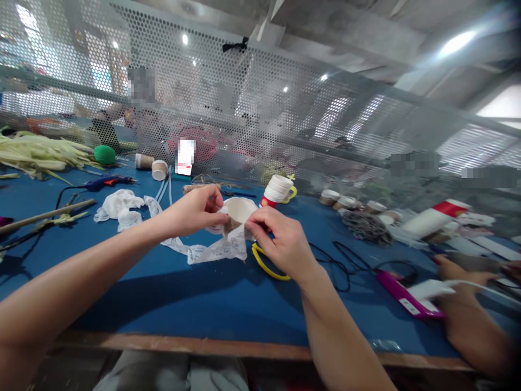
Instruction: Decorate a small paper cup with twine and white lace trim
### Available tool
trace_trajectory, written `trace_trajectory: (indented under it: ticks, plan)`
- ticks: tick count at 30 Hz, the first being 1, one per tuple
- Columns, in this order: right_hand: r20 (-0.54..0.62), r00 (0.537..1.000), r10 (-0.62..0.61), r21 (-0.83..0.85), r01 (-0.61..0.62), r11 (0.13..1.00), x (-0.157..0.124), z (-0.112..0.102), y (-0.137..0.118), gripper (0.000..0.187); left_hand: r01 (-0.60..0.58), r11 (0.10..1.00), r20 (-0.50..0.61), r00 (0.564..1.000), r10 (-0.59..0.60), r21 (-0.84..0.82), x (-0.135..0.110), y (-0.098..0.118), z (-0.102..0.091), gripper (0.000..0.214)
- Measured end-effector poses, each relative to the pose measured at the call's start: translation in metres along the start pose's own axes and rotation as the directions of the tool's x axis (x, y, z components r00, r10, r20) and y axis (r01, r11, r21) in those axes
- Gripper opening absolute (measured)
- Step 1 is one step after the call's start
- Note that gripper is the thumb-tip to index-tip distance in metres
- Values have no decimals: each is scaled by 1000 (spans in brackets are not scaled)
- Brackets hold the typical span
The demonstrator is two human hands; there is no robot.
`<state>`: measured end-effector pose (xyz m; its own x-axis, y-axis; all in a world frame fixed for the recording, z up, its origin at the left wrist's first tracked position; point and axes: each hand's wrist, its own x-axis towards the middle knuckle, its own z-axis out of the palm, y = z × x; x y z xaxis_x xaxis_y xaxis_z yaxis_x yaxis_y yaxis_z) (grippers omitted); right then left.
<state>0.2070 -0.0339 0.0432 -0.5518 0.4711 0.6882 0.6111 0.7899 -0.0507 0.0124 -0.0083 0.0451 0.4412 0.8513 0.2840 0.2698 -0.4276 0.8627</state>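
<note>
A small cup point(243, 208) with a pale inside stands between my hands, its outside wrapped in something brown and coarse. Strips of white lace point(220, 251) hang at its near side and trail left across the table. My left hand point(199, 209) is closed at the cup's left rim, thumb and fingertips pinching white lace. On the other side, my right hand point(281, 239) pinches the lace close against the cup's right edge. Beneath the right hand lies a yellow loop point(266, 266), partly hidden. More bunched lace point(120, 208) rests to the left.
Behind stand stacked paper cups point(280, 188) before a perforated metal screen point(228, 108). A blue glue gun point(106, 183), a green ball point(105, 155) and dry husks point(40, 152) lie left. Rightward are grey cord point(368, 225), a purple power strip point(409, 297) and another person's arm point(472, 315).
</note>
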Motion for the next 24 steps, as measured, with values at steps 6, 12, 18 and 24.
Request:
trace_trajectory:
  ticks: [6, 12, 18, 24]
  plan:
    - [-16, 999, 28, -39, -29, 999, 0, -3, 3, 9, 3, 964, -48, 999, 10, 267, -1, 7, -22, 9]
    - [-27, 999, 42, -37, -43, 998, -1, -3, 6, 9, 30, 870, -67, 998, 4, 492, -2, 12, -33, 17]
    - [-30, 999, 45, -34, -46, 998, -1, -3, 6, 10, 11, 915, 31, 999, -25, 404, -7, 18, -33, 20]
    - [0, 999, 41, -8, -41, 999, 0, 1, 2, 10, -17, 962, 97, 995, -10, 273, -9, 19, -22, 19]
